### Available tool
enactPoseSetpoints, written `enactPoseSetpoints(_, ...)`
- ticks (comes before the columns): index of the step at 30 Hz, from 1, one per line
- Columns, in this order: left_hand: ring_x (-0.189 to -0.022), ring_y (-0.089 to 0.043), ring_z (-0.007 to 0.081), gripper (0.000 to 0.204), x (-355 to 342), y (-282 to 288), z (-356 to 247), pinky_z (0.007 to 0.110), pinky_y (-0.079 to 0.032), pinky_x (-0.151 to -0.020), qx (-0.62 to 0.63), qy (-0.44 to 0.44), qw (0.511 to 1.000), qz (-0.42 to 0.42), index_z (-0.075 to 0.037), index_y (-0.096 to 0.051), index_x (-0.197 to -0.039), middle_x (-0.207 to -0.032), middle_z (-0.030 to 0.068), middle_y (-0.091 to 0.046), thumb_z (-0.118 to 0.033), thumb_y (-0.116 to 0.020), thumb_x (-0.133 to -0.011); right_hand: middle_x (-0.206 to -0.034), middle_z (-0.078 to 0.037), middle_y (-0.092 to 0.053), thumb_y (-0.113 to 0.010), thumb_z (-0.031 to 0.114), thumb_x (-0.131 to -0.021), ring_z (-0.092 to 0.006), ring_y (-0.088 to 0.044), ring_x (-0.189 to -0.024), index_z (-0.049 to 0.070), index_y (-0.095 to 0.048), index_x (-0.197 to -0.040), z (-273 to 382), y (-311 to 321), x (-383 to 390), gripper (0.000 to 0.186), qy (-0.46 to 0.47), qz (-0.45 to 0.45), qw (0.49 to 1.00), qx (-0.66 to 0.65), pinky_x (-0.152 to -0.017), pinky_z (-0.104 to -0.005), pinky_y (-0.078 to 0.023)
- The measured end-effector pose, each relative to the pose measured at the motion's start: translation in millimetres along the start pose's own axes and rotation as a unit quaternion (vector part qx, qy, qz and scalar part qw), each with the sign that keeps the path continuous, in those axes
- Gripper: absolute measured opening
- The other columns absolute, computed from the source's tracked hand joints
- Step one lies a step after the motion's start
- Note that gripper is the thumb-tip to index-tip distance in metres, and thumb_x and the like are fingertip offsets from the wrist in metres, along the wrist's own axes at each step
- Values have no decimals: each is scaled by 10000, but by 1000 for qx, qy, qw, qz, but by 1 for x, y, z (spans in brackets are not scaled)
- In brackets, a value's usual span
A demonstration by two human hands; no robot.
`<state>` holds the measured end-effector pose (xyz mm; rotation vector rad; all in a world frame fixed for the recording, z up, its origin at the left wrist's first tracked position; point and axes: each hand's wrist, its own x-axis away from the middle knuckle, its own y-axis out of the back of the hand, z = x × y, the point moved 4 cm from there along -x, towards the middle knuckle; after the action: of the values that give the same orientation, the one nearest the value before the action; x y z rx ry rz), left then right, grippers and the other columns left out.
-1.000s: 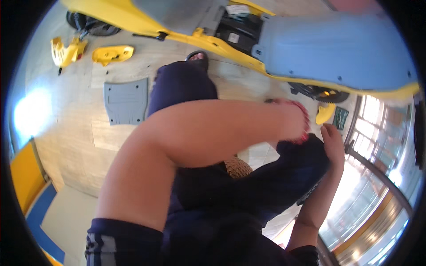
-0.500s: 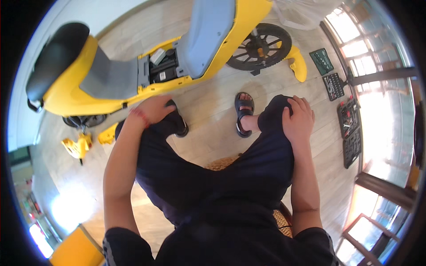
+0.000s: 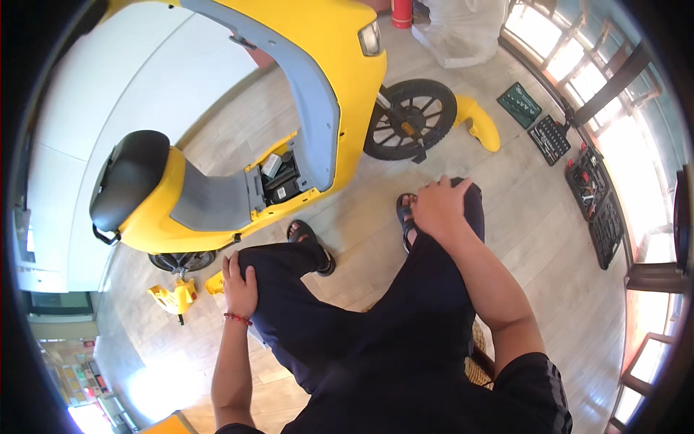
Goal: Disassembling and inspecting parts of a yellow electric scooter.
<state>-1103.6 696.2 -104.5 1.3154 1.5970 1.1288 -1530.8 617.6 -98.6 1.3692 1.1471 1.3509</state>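
Sitting with knees apart, I have my left hand (image 3: pixel 240 288) resting on the outer side of my left knee, fingers stretched out and holding nothing. A red beaded bracelet (image 3: pixel 237 318) circles that wrist. On top of my right knee lies my right hand (image 3: pixel 441 208), with its fingers loosely spread and no object in it. Both hands are apart from the yellow and grey scooter (image 3: pixel 217 206) before me. Its floorboard is open, showing a compartment (image 3: pixel 280 181) with dark parts and a small pale box. The black front wheel (image 3: pixel 412 119) is turned toward the right.
A yellow fender-like panel (image 3: pixel 478 124) lies by the front wheel; another yellow part (image 3: pixel 173 296) lies near the rear wheel. Along the right wall are a green tool case (image 3: pixel 519 105), a socket set (image 3: pixel 551 140) and an open toolbox (image 3: pixel 594 189). A red cylinder (image 3: pixel 402 13) stands at the back.
My left hand has slid from the top of its knee to the outer side. My right hand has shifted inward over its knee. The view has tilted up, showing more of the scooter's front.
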Motion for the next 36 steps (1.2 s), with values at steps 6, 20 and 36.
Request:
enactPoseSetpoints(6, -1187, -436, 494, 738, 5, 20, -5, 462, -400, -995, -66, -16, 983, 172, -54, -201, -1438, -1420, 350, -219, -353, -568, -871, -1186, -132, -610, -593, 291, -807, -346, -558, -1117, 76, -661, -1093, 118, -21, -45, 364, 238, 281, 916, -161, -947, -652, -338)
enactPoseSetpoints(20, -857, -661, 298, 412, -27, 13, -14, 407, -529, -738, -481, -359, 556, 575, -112, -723, -838, -847, 97, -695, -511, -643, -766, -1137, -119, -631, -662, 169, -742, -314, -602, -1043, 99, -667, -1059, 123, -50, -47, 324, 269, 267, 920, -98, -912, -586, -383)
enactPoseSetpoints(36, -848, -660, 307, 475, -43, 11, -15, 413, -528, -752, -441, -424, 484, 626, -95, -718, -857, -851, 113, -692, -537, -546, -832, -1032, -117, -660, -690, 135, -704, -283, -619, -997, 78, -678, -1000, 130, -53, -51, 301, 303, 245, 917, -85, -863, -538, -411)
